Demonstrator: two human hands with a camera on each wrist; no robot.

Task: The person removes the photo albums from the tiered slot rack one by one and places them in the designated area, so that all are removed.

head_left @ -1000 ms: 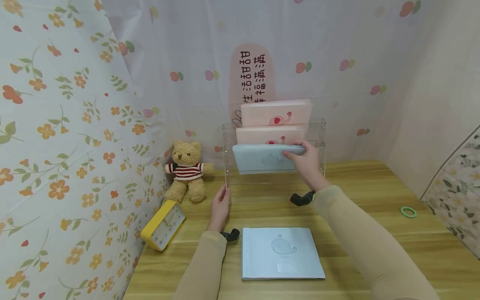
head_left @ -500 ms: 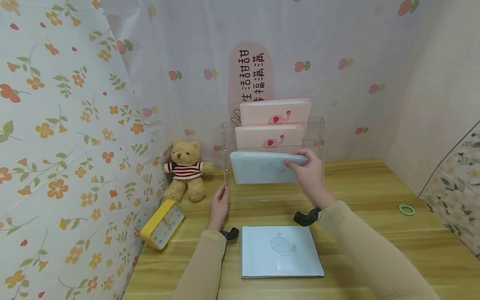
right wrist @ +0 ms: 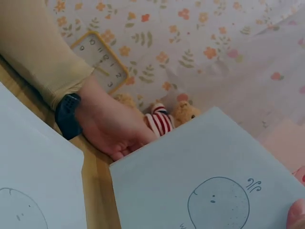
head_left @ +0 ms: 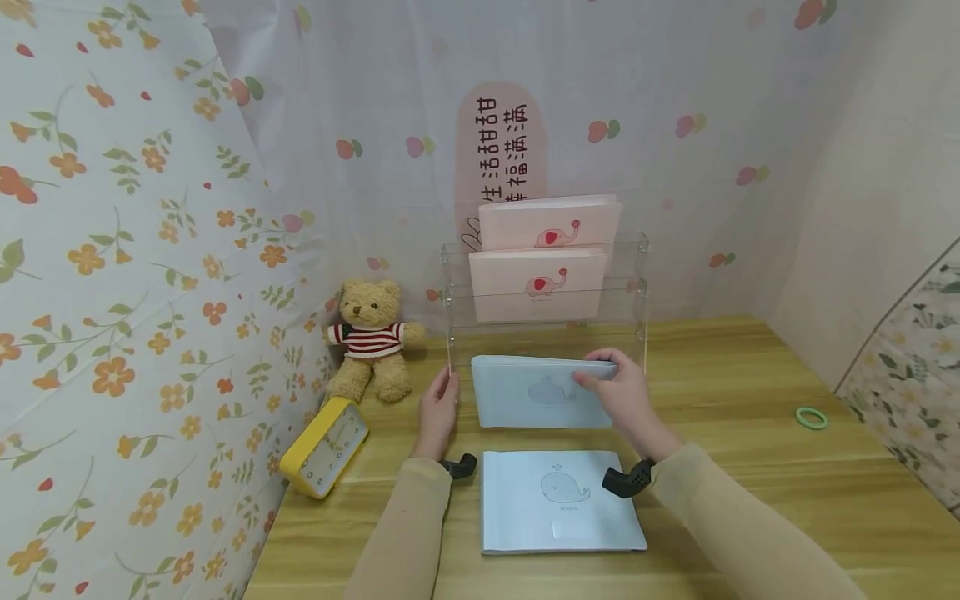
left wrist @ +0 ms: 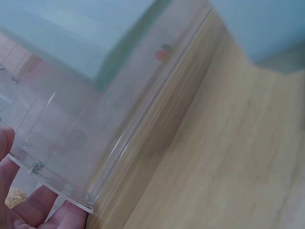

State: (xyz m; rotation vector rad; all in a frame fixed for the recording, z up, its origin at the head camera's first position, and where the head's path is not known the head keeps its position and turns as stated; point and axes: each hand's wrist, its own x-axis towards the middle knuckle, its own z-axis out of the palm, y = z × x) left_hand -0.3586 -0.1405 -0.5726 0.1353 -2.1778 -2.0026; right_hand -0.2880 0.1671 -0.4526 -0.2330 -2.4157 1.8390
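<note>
In the head view my right hand (head_left: 628, 402) pinches the upper right edge of a light blue booklet (head_left: 517, 396) with a whale drawing. It is upright in front of the clear acrylic rack (head_left: 647, 300); whether its lower edge touches anything cannot be told. The thumb (right wrist: 296, 214) shows on the cover in the right wrist view. My left hand (head_left: 437, 414) grips the rack's left side panel, its fingers (left wrist: 38, 205) around the clear edge in the left wrist view. Two pink elephant booklets, a front one (head_left: 517, 279) and a back one (head_left: 517, 221), stand in the rack.
A second blue whale booklet (head_left: 517, 508) lies flat on the wooden table (head_left: 720, 400) before the rack. On the left are a teddy bear (head_left: 372, 337) in a striped sweater and a yellow clock (head_left: 324, 447). A green ring (head_left: 812, 418) lies far right.
My right hand has brought the blue booklet down and toward me, away from the front pink booklet, which shows more fully. My left hand keeps its hold on the rack's side.
</note>
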